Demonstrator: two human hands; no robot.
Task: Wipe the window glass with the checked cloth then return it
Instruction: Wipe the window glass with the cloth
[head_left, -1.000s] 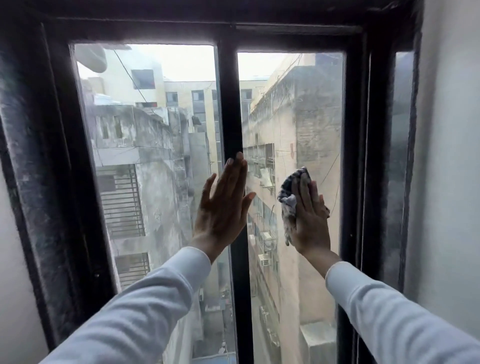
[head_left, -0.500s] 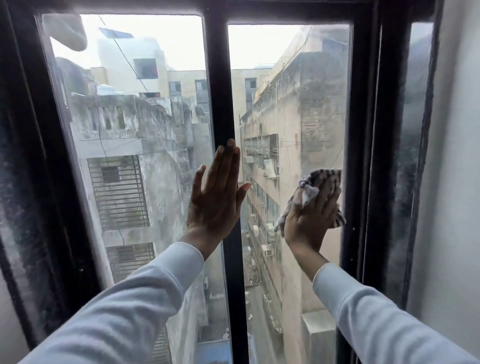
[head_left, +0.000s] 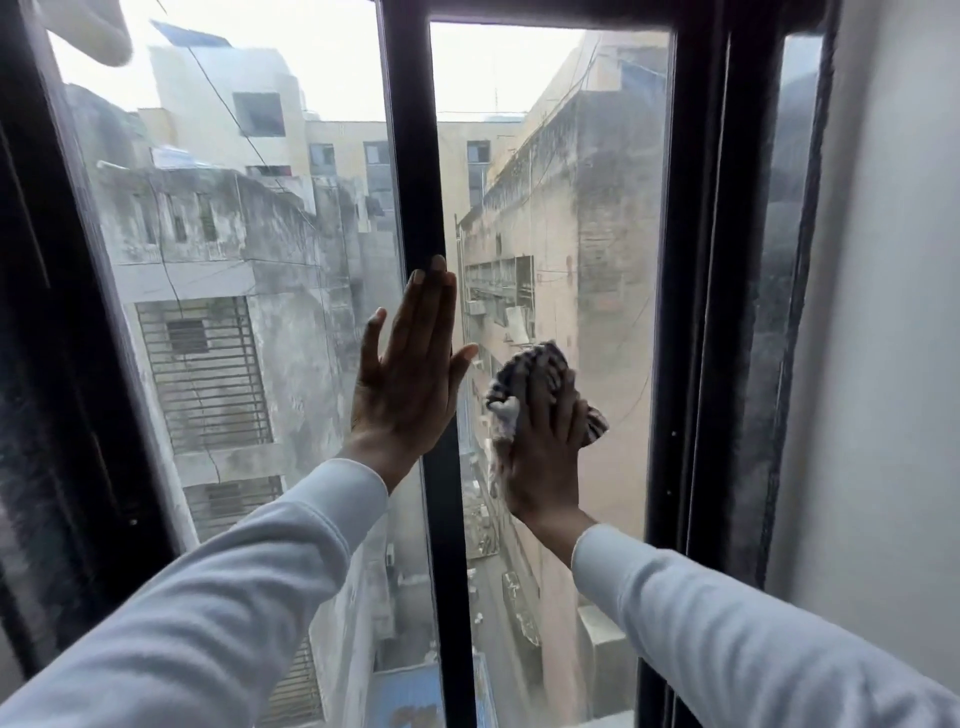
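Note:
The window has two glass panes split by a black centre bar (head_left: 415, 156). My right hand (head_left: 545, 452) presses the bunched checked cloth (head_left: 530, 369) flat against the right pane (head_left: 597, 234), in its left half at mid height. The cloth sticks out above and to the right of my fingers. My left hand (head_left: 410, 384) lies flat, fingers together, on the left pane (head_left: 234, 260) and the centre bar, holding nothing.
A black window frame (head_left: 691, 312) bounds the right pane, with a narrow dusty side pane (head_left: 779, 260) and a white wall (head_left: 893, 364) beyond it. A dark dusty frame (head_left: 47, 364) runs down the left side. Buildings and an alley show through the glass.
My right hand has swept the cloth leftward from the right pane's right edge toward the centre bar. The view has tilted slightly. My left hand stays flat on the glass.

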